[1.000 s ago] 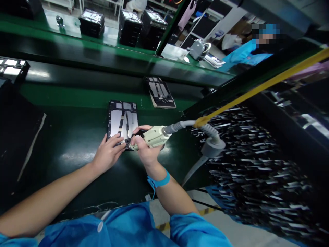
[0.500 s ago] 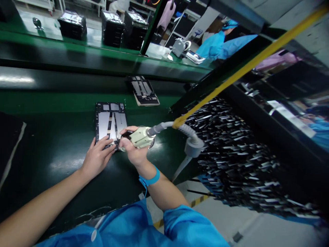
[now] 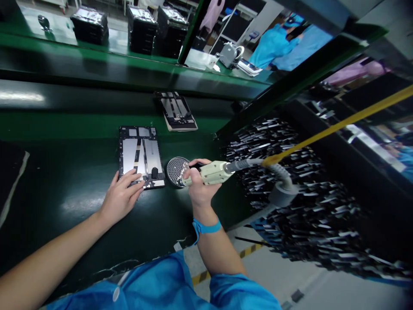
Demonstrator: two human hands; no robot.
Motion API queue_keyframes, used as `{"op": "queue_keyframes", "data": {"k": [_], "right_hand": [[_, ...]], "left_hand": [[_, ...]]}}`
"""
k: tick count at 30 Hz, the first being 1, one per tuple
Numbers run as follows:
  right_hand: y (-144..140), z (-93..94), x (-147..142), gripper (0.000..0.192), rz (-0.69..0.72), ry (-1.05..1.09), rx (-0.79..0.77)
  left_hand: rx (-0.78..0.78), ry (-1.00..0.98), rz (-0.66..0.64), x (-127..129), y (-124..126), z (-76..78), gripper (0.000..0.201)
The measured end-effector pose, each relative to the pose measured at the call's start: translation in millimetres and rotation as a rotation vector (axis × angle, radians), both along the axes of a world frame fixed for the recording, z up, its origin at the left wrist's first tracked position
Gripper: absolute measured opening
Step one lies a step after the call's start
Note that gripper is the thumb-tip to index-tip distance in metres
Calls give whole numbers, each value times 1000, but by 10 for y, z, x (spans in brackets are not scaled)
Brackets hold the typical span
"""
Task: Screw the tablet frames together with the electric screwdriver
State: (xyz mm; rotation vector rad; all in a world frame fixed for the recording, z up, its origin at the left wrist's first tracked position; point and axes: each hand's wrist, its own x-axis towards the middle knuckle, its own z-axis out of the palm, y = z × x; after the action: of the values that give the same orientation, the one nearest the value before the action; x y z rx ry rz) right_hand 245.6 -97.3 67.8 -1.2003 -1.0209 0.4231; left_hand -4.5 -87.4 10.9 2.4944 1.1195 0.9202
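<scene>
My left hand [image 3: 121, 194] lies with fingers stretched over the lower left part of an opened tablet [image 3: 129, 153], which shows its silver battery plates and dark frame. My right hand [image 3: 202, 186] is wrapped round a pale green electric screwdriver [image 3: 214, 171] with a grey cable and a yellow strap. The screwdriver's front end is over a round dish [image 3: 176, 170] with a perforated surface and small shiny pieces on its right side. Fingers partly hide the driver's tip. A blue band [image 3: 208, 227] circles my right wrist.
Another opened tablet [image 3: 177, 111] lies farther back on the green bench [image 3: 80, 168]. Stacks of dark panels [image 3: 142, 32] stand on the shelf beyond. A mass of dark and silver strips [image 3: 290, 193] fills the right side. A co-worker in blue [image 3: 271, 45] is at the back right.
My right hand has moved right with the electric screwdriver, from the tablet to the round dish, uncovering both. My left hand has stayed on the tablet.
</scene>
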Motion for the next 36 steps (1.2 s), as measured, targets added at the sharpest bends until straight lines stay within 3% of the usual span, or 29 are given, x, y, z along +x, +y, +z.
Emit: {"op": "queue_keyframes", "data": {"k": [11,16,22,27,36], "right_hand": [[41,-23,-4,16,-8,-1,14],[30,119,-54,17,-14,31,33],[43,319,-528,22,214,104,100],[106,213,-906,26,423,177,41],[136,105,-951,29,396,144,-3]], "left_hand": [[-30,17,-8,-10,-7,20,24],[-51,-3,10,23,4,17,26],[-83,-1,12,42,5,20,34],[-119,-10,1,33,9,12,38],[-141,-31,5,46,17,12,39]]}}
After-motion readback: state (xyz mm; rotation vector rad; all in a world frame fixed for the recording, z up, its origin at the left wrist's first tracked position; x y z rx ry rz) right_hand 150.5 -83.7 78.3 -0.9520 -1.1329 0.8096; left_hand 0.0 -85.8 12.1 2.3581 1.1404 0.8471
